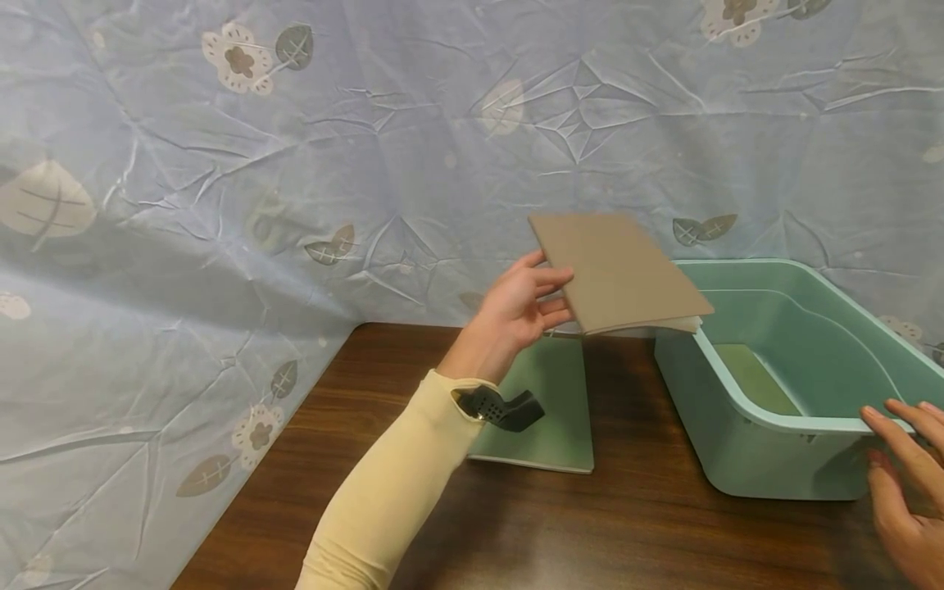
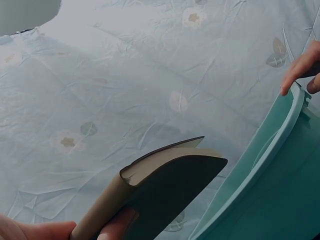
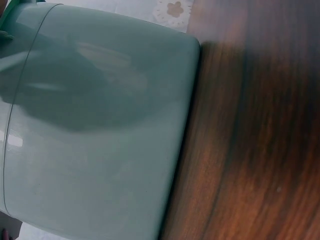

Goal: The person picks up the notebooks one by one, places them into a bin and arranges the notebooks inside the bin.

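Observation:
My left hand (image 1: 516, 307) holds a tan softcover notebook (image 1: 619, 266) by its spine edge, raised over the table just left of a pale green plastic bin (image 1: 774, 422). In the left wrist view, the notebook's (image 2: 175, 187) covers part slightly at the page edges. Beneath the left arm a green notebook (image 1: 549, 401) lies flat, partly hidden by the wrist. My right hand (image 1: 914, 483) grips the bin's near rim at the right, fingertips over the top and thumb against the outer wall. A flat olive-green thing (image 1: 755, 377) lies on the bin's floor.
Dark wood-grain table (image 1: 332, 475) lies under everything. A wrinkled floral sheet (image 1: 442, 147) hangs behind and to the left. In the right wrist view the bin's outer wall (image 3: 110, 150) fills the left half, standing on the table.

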Available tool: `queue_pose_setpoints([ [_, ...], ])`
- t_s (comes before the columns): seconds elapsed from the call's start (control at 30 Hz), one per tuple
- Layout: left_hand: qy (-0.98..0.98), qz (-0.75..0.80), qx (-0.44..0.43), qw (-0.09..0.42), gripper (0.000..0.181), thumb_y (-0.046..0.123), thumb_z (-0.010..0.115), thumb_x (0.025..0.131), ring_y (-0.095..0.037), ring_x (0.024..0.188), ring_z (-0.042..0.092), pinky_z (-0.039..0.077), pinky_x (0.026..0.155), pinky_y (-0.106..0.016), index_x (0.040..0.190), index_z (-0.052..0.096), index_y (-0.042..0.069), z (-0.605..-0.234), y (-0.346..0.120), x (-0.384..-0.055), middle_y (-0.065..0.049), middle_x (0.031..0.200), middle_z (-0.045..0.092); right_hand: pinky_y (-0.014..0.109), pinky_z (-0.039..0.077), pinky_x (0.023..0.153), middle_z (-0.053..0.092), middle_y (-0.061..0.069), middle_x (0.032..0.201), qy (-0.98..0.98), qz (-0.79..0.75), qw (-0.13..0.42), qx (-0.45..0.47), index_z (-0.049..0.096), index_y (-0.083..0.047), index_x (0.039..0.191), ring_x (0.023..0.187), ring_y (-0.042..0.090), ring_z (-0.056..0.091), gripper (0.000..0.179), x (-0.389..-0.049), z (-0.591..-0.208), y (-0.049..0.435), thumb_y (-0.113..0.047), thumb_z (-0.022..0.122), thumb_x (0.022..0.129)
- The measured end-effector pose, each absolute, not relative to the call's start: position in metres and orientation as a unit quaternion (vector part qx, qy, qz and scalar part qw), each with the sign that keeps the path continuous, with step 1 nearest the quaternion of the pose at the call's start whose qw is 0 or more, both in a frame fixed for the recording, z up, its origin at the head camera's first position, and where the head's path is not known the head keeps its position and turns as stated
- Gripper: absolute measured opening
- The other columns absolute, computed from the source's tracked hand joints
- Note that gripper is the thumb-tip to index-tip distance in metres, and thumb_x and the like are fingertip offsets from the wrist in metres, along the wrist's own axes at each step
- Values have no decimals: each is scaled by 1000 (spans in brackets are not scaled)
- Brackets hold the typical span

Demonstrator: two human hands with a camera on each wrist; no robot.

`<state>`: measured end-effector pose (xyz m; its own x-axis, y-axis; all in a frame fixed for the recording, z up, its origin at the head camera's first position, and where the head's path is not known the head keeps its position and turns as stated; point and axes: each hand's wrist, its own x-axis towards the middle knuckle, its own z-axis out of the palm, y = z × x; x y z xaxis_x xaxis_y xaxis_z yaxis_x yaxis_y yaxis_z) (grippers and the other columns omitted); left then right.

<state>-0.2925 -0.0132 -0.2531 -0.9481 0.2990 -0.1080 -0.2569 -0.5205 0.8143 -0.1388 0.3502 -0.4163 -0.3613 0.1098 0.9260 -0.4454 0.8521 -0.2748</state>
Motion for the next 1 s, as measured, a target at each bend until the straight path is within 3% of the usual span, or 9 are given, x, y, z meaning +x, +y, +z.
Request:
queue_pose_setpoints([
  [0.2, 458, 875, 21, 156, 65, -8, 59, 90, -45, 122, 57, 47, 103, -56, 147, 42, 19, -252, -4, -294, -17, 123, 54, 18, 27, 118, 58, 21, 138, -785, 249, 558, 103, 66, -2, 125, 138, 40, 43, 43, -140, -416, 351, -32, 49, 101],
  [0.37, 457, 876, 18, 155, 70, -8, 60, 90, -45, 121, 58, 46, 103, -57, 150, 38, 20, -252, 7, -296, -20, 126, 52, 34, 28, 121, 59, 21, 137, -781, 242, 564, 116, 67, -2, 124, 136, 42, 45, 43, -142, -416, 355, -33, 49, 100],
  [0.43, 457, 875, 18, 156, 69, -8, 60, 90, -45, 121, 58, 46, 103, -57, 149, 39, 21, -251, 11, -296, -19, 125, 52, 35, 28, 121, 59, 19, 137, -781, 244, 563, 118, 67, -1, 124, 136, 42, 44, 43, -142, -417, 356, -33, 49, 100],
  [0.6, 460, 873, 19, 161, 65, -8, 60, 90, -45, 120, 59, 47, 101, -57, 146, 43, 20, -249, 24, -296, -17, 117, 55, 21, 27, 119, 57, 20, 140, -787, 256, 550, 112, 66, -1, 125, 139, 41, 41, 43, -142, -417, 356, -31, 49, 100],
  [1.0, 457, 873, 26, 169, 67, -11, 63, 86, -47, 116, 61, 47, 99, -61, 143, 47, 21, -247, 62, -297, -15, 107, 56, 21, 27, 119, 57, 20, 139, -778, 258, 560, 123, 66, 0, 125, 139, 40, 41, 44, -147, -416, 358, -33, 49, 101],
])
